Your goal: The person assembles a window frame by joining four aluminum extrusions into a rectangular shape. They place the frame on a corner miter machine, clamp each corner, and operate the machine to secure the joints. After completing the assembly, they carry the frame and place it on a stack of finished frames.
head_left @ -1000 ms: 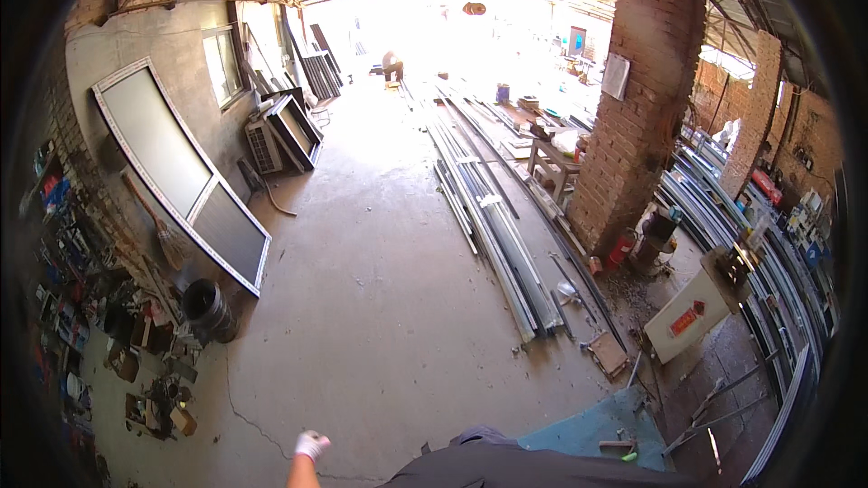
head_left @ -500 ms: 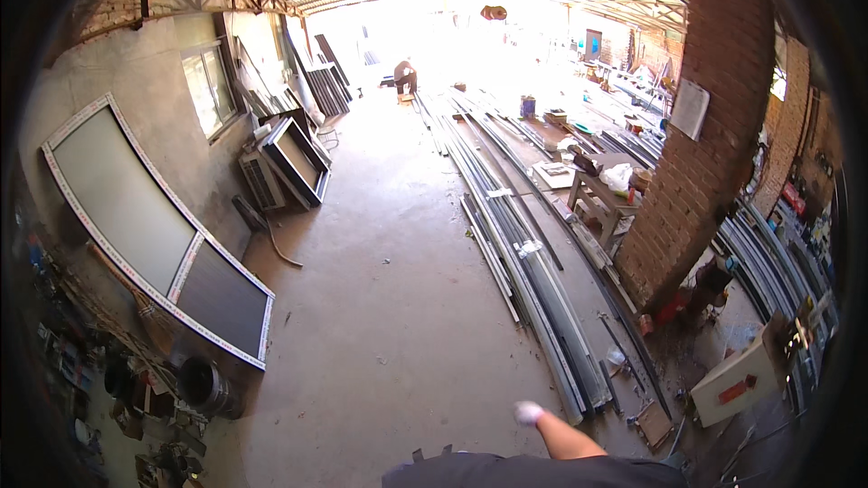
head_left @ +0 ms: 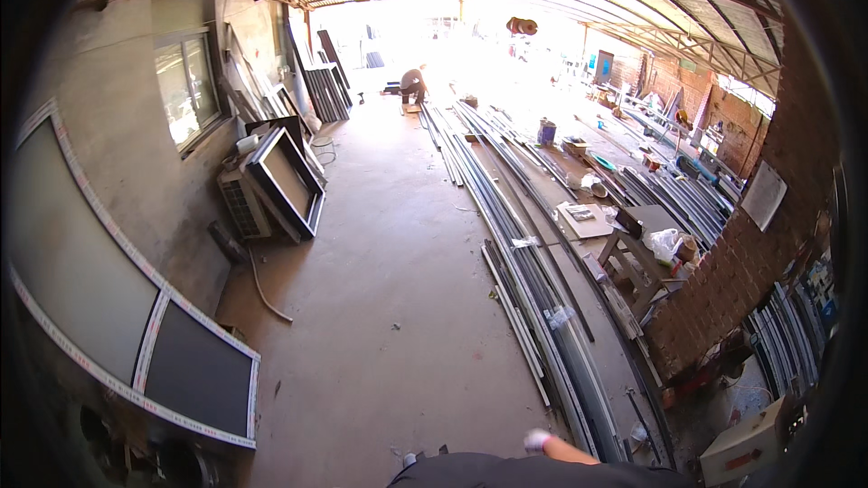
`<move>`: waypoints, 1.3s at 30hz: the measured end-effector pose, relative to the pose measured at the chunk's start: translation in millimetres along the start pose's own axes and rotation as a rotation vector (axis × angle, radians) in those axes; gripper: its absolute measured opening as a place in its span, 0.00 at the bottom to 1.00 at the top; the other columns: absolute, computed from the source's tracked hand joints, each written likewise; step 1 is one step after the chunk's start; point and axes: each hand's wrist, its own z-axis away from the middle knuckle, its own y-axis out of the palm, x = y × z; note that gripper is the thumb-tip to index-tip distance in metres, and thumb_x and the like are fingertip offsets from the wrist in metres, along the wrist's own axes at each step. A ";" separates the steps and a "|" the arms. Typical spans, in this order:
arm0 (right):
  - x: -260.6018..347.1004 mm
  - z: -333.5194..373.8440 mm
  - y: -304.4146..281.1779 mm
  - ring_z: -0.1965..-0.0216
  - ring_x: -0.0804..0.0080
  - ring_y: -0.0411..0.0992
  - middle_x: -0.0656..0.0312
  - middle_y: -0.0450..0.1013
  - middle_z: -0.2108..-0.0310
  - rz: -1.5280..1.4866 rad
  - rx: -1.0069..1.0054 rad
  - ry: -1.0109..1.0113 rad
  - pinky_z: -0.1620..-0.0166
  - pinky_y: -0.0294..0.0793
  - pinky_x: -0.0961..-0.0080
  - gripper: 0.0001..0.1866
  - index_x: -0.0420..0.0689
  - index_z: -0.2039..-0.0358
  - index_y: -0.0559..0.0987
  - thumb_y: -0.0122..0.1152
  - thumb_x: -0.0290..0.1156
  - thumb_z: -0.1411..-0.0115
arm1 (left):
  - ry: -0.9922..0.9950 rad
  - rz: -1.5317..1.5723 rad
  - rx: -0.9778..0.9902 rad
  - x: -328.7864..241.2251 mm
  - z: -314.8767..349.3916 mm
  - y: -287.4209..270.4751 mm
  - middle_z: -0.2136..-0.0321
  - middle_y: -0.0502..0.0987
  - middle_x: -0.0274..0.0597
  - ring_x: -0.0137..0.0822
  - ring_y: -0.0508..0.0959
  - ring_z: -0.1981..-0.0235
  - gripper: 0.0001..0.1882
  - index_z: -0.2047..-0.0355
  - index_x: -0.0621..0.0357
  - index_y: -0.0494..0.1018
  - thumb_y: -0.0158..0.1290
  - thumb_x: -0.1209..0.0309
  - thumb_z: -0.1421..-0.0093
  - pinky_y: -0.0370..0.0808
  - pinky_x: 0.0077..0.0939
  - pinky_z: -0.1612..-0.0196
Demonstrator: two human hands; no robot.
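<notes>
My right hand (head_left: 537,440), in a whitish glove with a bare forearm behind it, shows at the lower edge in front of my dark clothing. It is small and blurred, so its fingers cannot be made out, and I see no object in it. Nearest to it, just to the right, are long metal profiles (head_left: 533,307) lying on the floor in a bundle that runs far ahead. Clear plastic wrap (head_left: 559,316) is around part of the bundle. My left hand is out of view.
On the left, a framed panel (head_left: 199,370) and a black-framed unit (head_left: 287,183) lean near the wall. A hose (head_left: 262,289) lies on the floor (head_left: 380,262). Right: a small bench (head_left: 637,258), a brick pillar (head_left: 723,298) and a box (head_left: 746,443). Far ahead, a person (head_left: 413,84) bends down.
The view has moved forward and tilted up: the leaning panel and pillar are nearer the rim, and the far person looks larger. My right hand sits lower in the picture.
</notes>
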 end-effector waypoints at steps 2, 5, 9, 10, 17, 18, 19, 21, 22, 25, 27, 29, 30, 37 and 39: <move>-12.5 -5.1 24.2 0.53 0.49 0.81 0.49 0.82 0.54 -0.430 0.250 0.136 0.50 0.79 0.57 0.17 0.48 0.56 0.87 0.56 0.39 0.39 | -0.047 0.345 -0.156 -2.9 -45.2 -126.1 0.61 0.87 0.38 0.34 0.83 0.61 0.18 0.57 0.53 0.86 0.69 0.59 0.45 0.80 0.39 0.54; -35.3 -8.4 15.9 0.50 0.49 0.79 0.48 0.80 0.51 -0.707 0.188 0.341 0.47 0.78 0.57 0.19 0.47 0.54 0.86 0.54 0.40 0.38 | 0.091 0.642 -0.495 -31.3 -106.2 -324.7 0.65 0.86 0.41 0.34 0.82 0.65 0.14 0.60 0.59 0.84 0.69 0.71 0.48 0.80 0.33 0.57; -75.5 -76.4 -51.7 0.46 0.49 0.77 0.47 0.79 0.48 -0.856 0.215 0.438 0.44 0.76 0.57 0.21 0.45 0.51 0.85 0.53 0.41 0.37 | 0.186 0.612 -0.732 -75.5 -187.6 -517.6 0.67 0.86 0.41 0.32 0.83 0.66 0.08 0.64 0.59 0.83 0.64 0.72 0.44 0.81 0.31 0.57; -91.5 -104.6 -74.3 0.45 0.49 0.77 0.47 0.78 0.47 -0.874 0.220 0.439 0.43 0.75 0.57 0.21 0.45 0.50 0.85 0.53 0.41 0.36 | 0.141 0.600 -0.754 -86.3 -211.3 -542.8 0.67 0.86 0.42 0.33 0.83 0.65 0.08 0.64 0.58 0.84 0.64 0.71 0.44 0.81 0.31 0.56; -231.4 -359.9 -396.4 0.38 0.50 0.73 0.46 0.75 0.41 -0.669 -0.114 0.212 0.37 0.71 0.58 0.25 0.42 0.45 0.83 0.50 0.44 0.33 | -0.046 -0.028 -0.070 -141.8 -331.6 -565.4 0.59 0.87 0.41 0.37 0.85 0.62 0.20 0.59 0.55 0.85 0.59 0.54 0.40 0.81 0.32 0.52; -248.1 -392.8 -470.1 0.36 0.49 0.70 0.43 0.73 0.39 -0.791 -0.383 0.353 0.33 0.68 0.58 0.29 0.39 0.42 0.79 0.47 0.47 0.32 | -0.102 0.090 -0.029 -153.1 -346.3 -570.0 0.59 0.87 0.42 0.37 0.84 0.62 0.20 0.58 0.56 0.85 0.59 0.54 0.40 0.80 0.32 0.51; -272.5 -423.8 -552.6 0.39 0.47 0.72 0.43 0.75 0.42 -0.691 -0.576 0.242 0.35 0.70 0.57 0.29 0.41 0.44 0.81 0.45 0.48 0.31 | -0.145 0.200 -0.029 -164.1 -360.1 -576.6 0.59 0.87 0.42 0.38 0.84 0.61 0.20 0.58 0.56 0.85 0.59 0.54 0.40 0.80 0.32 0.51; -309.0 -472.7 -713.0 0.41 0.47 0.74 0.41 0.77 0.45 -0.804 -0.840 0.040 0.38 0.72 0.59 0.26 0.38 0.45 0.80 0.49 0.46 0.31 | -0.180 0.328 -0.038 -186.2 -391.6 -602.6 0.58 0.87 0.43 0.38 0.84 0.59 0.21 0.57 0.56 0.85 0.59 0.54 0.40 0.80 0.33 0.50; -318.8 -490.9 -781.5 0.45 0.56 0.78 0.48 0.81 0.49 -0.932 -0.956 -0.025 0.40 0.74 0.66 0.22 0.40 0.46 0.81 0.53 0.41 0.30 | -0.183 0.362 -0.042 -196.0 -410.8 -622.0 0.57 0.86 0.43 0.38 0.84 0.58 0.21 0.56 0.57 0.84 0.59 0.54 0.40 0.79 0.33 0.49; -347.3 -544.9 -941.3 0.53 0.61 0.81 0.51 0.83 0.55 -1.239 -1.046 -0.238 0.47 0.77 0.72 0.19 0.38 0.46 0.81 0.55 0.37 0.29 | -0.182 0.416 -0.025 -216.8 -475.0 -687.8 0.56 0.86 0.44 0.39 0.83 0.56 0.21 0.55 0.57 0.84 0.59 0.54 0.39 0.78 0.33 0.47; -362.1 -589.2 -999.3 0.55 0.72 0.80 0.58 0.83 0.58 -1.393 -1.106 -0.367 0.49 0.77 0.77 0.18 0.37 0.46 0.80 0.54 0.35 0.28 | -0.177 0.409 -0.007 -222.2 -525.0 -746.4 0.55 0.86 0.45 0.40 0.83 0.54 0.22 0.54 0.58 0.84 0.60 0.54 0.39 0.78 0.34 0.46; -375.1 -638.2 -1013.4 0.57 0.72 0.80 0.57 0.83 0.58 -1.390 -1.164 -0.251 0.50 0.77 0.77 0.19 0.37 0.45 0.80 0.54 0.36 0.28 | -0.168 0.379 0.021 -222.6 -575.7 -815.0 0.54 0.86 0.46 0.40 0.83 0.53 0.23 0.53 0.58 0.83 0.60 0.54 0.39 0.77 0.34 0.45; -378.6 -665.2 -1010.5 0.58 0.72 0.79 0.57 0.83 0.58 -1.477 -1.090 -0.161 0.50 0.77 0.76 0.20 0.37 0.46 0.80 0.55 0.38 0.28 | -0.161 0.345 0.036 -221.4 -599.6 -853.4 0.54 0.86 0.46 0.40 0.83 0.52 0.23 0.53 0.58 0.83 0.60 0.54 0.39 0.77 0.34 0.45; -420.3 -728.4 -912.5 0.52 0.50 0.80 0.44 0.82 0.57 -1.729 -0.746 0.598 0.49 0.76 0.57 0.28 0.43 0.55 0.84 0.42 0.51 0.31 | -0.087 0.254 -0.278 -226.0 -758.6 -1224.4 0.61 0.86 0.49 0.43 0.85 0.61 0.25 0.55 0.57 0.84 0.62 0.52 0.45 0.81 0.38 0.52; -441.9 -709.9 -908.2 0.52 0.49 0.80 0.43 0.81 0.57 -1.251 -0.763 0.686 0.47 0.76 0.57 0.29 0.40 0.57 0.84 0.41 0.50 0.32 | 0.067 0.504 -0.513 -247.6 -806.5 -1339.0 0.67 0.86 0.42 0.34 0.83 0.66 0.16 0.62 0.60 0.84 0.65 0.61 0.44 0.80 0.33 0.58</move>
